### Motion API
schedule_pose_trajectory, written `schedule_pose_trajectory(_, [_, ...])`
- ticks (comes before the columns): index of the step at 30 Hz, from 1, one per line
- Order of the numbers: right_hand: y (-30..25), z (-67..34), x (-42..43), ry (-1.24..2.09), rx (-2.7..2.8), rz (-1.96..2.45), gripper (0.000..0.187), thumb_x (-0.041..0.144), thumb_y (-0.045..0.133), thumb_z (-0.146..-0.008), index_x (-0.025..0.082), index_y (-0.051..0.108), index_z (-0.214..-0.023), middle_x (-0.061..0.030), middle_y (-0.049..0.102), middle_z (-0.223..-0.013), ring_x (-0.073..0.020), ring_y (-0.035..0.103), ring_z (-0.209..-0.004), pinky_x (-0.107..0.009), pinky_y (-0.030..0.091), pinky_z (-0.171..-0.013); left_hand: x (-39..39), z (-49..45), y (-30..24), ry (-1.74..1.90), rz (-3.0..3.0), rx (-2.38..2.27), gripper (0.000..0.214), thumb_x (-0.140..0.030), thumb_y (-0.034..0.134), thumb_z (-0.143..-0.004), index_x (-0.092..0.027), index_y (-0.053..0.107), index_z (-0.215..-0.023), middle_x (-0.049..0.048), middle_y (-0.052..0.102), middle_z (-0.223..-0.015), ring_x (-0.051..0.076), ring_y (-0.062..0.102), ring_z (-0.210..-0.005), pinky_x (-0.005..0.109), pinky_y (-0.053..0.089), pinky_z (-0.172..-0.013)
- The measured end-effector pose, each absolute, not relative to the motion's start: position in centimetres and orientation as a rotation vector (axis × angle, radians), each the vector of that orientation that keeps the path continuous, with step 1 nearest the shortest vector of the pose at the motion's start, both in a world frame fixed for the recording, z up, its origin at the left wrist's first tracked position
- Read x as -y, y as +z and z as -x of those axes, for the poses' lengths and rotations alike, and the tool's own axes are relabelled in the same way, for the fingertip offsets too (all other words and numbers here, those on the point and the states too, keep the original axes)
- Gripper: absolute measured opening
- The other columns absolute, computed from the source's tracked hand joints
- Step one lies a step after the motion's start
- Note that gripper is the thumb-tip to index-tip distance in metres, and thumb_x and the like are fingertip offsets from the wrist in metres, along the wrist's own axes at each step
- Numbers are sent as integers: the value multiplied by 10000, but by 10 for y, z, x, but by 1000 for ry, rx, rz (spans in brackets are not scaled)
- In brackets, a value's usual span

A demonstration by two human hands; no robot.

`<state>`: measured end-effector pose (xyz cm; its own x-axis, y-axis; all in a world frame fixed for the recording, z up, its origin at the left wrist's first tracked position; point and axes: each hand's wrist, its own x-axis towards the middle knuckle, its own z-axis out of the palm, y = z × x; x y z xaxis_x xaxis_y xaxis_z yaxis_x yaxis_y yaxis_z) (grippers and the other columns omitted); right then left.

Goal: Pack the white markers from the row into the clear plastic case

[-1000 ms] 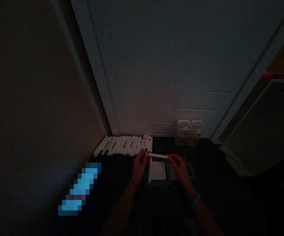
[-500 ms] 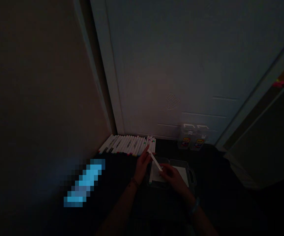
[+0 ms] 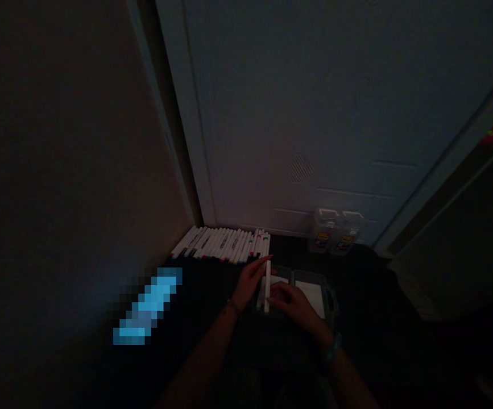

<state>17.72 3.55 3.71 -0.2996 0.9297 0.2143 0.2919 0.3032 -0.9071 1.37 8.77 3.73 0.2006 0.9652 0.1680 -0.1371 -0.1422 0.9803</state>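
Observation:
A white marker stands nearly upright in the picture, over the left side of an opened clear plastic case. My left hand has its fingers closed at the marker's upper end. Lower down on the same marker, the fingertips of my right hand pinch it from the right. Another white marker appears to lie at the case's left edge, partly hidden by my left hand. White sheets or inserts show inside the case. The dim light blurs the finger contacts.
A row of several white markers with coloured ends lies along the back left of the dark table. Two clear cases with handles and bright labels stand against the white panel. A pixelated blue glowing patch is at left.
The marker has swung from a slant to nearly upright and come down over the case's left side. My right hand has moved slightly left with it, and the view has tilted a little.

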Motion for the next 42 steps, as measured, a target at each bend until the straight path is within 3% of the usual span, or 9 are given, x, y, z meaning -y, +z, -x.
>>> schedule_pose_trajectory(5, [39, -177, -35, 1048, 1776, 1089, 321, 438, 648, -730, 247, 661, -988, -4, 670, -856, -181, 586, -746, -277, 456, -682, -91, -14, 29, 1272, -1299, -899, 404, -432, 589, -766, -151, 617, -1055, 54, 690, -766, 187, 643, -729, 271, 481, -665])
schedule_pose_trajectory(11, [41, -175, -35, 1112, 1714, 1032, 312, 428, 467, -858, 240, 652, -1024, -20, 670, -943, -207, 595, -885, -326, 458, -799, -95, -14, 25, 1387, -1240, -966, 374, -415, 625, -742, -155, 588, -1009, 34, 680, -749, 160, 632, -690, 238, 459, -642])
schedule_pose_trajectory(16, [40, -175, -36, 1097, 1688, 1025, 360, 422, 559, -806, 256, 601, -1124, -22, 645, -1053, -217, 588, -941, -341, 447, -845, -94, -12, 28, 1521, -1223, -1043, 302, -395, 645, -730, -173, 571, -921, -19, 628, -657, 122, 587, -613, 198, 416, -573])
schedule_pose_trajectory(22, [36, -183, -41, 1018, 1438, 1140, 345, 465, 478, -852, 229, 605, -1070, -20, 648, -846, -183, 595, -808, -280, 464, -716, -94, -10, 28, 1589, -1223, -1109, 254, -374, 660, -713, -174, 515, -773, -65, 503, -578, 78, 485, -535, 165, 357, -516])
schedule_pose_trajectory(29, [27, -192, -53, 948, 1148, 1168, 397, 537, 547, -782, 193, 628, -962, -38, 648, -854, -193, 588, -790, -282, 465, -694, -91, -14, 26, 1462, -1481, -1128, 252, -405, 603, -756, -153, 595, -750, -16, 567, -661, 115, 518, -635, 201, 387, -596])
schedule_pose_trajectory(35, [29, -195, -52, 903, 1148, 1172, 361, 496, 518, -823, 206, 617, -1014, -14, 630, -778, -171, 575, -745, -263, 449, -678, -89, -14, 29, 1404, -1558, -1149, 252, -403, 596, -759, -155, 632, -779, 9, 624, -734, 147, 555, -711, 223, 401, -650])
schedule_pose_trajectory(42, [27, -195, -53, 912, 1189, 1154, 366, 486, 491, -843, 211, 610, -1052, -30, 642, -846, -183, 584, -792, -277, 460, -711, -92, -11, 24, 1398, -1545, -1145, 250, -396, 589, -771, -152, 636, -804, 8, 630, -740, 142, 559, -701, 216, 399, -632])
